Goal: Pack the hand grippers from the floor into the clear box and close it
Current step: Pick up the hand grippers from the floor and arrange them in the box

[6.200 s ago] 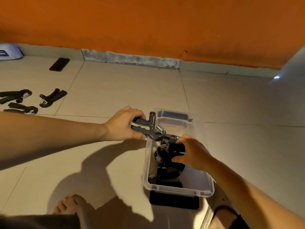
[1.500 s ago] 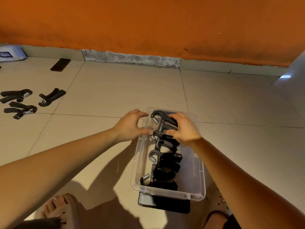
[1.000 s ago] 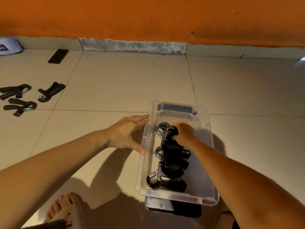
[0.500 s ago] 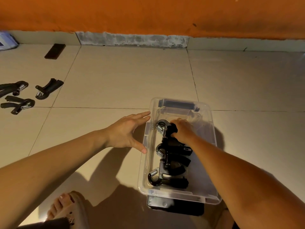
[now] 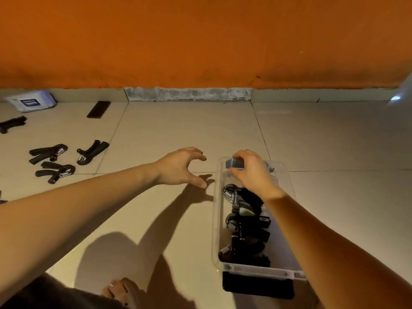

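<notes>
Left hand (image 5: 180, 167) hung above the floor (image 5: 178, 130) just beside the clear box (image 5: 216, 219), fingers spread and curved, holding nothing. Right hand (image 5: 249, 172) was over the box's far end, fingers bent down towards the thumb; whether it gripped the rim could not be told. Several packed hand grippers (image 5: 243, 221) lay in a row along the box, springs towards its left wall. Three loose hand grippers (image 5: 52, 162) lay well apart to the left on the tiles, with another one (image 5: 12, 124) farther back. A white packet (image 5: 31, 101) and a dark slab (image 5: 98, 109) sat near the orange wall (image 5: 200, 41).
</notes>
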{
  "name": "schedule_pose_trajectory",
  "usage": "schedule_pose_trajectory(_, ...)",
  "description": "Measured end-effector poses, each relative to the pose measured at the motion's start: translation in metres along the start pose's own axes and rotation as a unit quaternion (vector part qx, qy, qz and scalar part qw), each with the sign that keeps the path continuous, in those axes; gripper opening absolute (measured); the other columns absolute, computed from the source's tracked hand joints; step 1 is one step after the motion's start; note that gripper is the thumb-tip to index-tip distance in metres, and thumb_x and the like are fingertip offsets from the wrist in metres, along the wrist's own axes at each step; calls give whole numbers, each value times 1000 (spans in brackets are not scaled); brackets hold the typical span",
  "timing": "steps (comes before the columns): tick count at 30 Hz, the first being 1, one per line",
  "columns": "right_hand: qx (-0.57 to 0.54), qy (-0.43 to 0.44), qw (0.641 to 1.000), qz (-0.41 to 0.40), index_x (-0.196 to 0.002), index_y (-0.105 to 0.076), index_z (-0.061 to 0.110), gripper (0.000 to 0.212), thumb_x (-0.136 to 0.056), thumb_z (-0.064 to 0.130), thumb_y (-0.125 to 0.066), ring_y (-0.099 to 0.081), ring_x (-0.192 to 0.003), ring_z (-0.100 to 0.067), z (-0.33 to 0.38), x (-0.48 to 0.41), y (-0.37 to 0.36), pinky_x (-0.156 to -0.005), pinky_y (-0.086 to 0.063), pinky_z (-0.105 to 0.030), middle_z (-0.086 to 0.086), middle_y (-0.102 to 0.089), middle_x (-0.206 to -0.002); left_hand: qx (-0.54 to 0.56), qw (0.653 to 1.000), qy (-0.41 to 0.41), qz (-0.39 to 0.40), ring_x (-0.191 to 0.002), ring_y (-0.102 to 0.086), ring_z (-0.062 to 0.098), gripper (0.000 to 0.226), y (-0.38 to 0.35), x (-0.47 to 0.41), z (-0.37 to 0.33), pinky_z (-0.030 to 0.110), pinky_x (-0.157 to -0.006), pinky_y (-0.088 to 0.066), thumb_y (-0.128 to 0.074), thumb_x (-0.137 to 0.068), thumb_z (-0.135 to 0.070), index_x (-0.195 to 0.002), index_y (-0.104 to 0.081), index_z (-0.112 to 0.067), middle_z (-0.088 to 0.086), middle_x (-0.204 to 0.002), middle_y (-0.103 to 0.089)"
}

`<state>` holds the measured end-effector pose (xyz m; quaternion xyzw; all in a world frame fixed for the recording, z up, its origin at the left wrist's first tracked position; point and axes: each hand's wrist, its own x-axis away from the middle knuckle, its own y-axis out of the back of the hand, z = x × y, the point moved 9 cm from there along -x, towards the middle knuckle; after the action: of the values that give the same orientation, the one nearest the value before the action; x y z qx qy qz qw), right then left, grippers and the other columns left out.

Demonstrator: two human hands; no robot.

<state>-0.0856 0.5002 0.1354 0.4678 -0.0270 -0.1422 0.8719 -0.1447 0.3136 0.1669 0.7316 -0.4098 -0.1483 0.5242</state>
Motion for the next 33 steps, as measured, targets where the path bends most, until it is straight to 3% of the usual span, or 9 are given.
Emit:
schedule_pose_trajectory(6,-42,61,997,-3,-127,-63,21,43,-89,38,-74,-59,-112,-16,134,4,26,-94,-49,-35,4,-65,-119,-75,996,42,-14,-116,-61,16,59,111,70,23,34,-95,-51,-80,-83,-47,-131,-64,-18,-1,-132,-64)
schedule_pose_trajectory(12,-55,129,989,39,-133,-61,21,48,-91,42,-71,-59,-115,-16,275,14,-1,-97,-49,-37,3,-65,-125,-75,992,96,-39,-107,-63,15,51,179,160,100,28,-87,-50,-79,-85,-42,-127,-64,-16,1,-125,-67)
schedule_pose_trajectory(24,1,183,971,154,-124,-63,25,37,-89,36,-73,-58,-108,-13,420,-60,-204,-94,-51,-35,8,-63,-113,-30,972,230,-43,-104,-65,17,50,168,270,390,32,-87,-54,-78,-85,-43,-127,-66,-17,-2,-119,-69)
schedule_pose_trajectory(33,46,149,967,201,-126,-62,25,40,-88,33,-72,-56,-110,-14,424,-162,-346,-92,-48,-32,7,-60,-119,54,958,273,-72,-104,-65,22,53,103,218,569,32,-84,-53,-83,-76,-44,-121,-67,-22,-2,-113,-70)
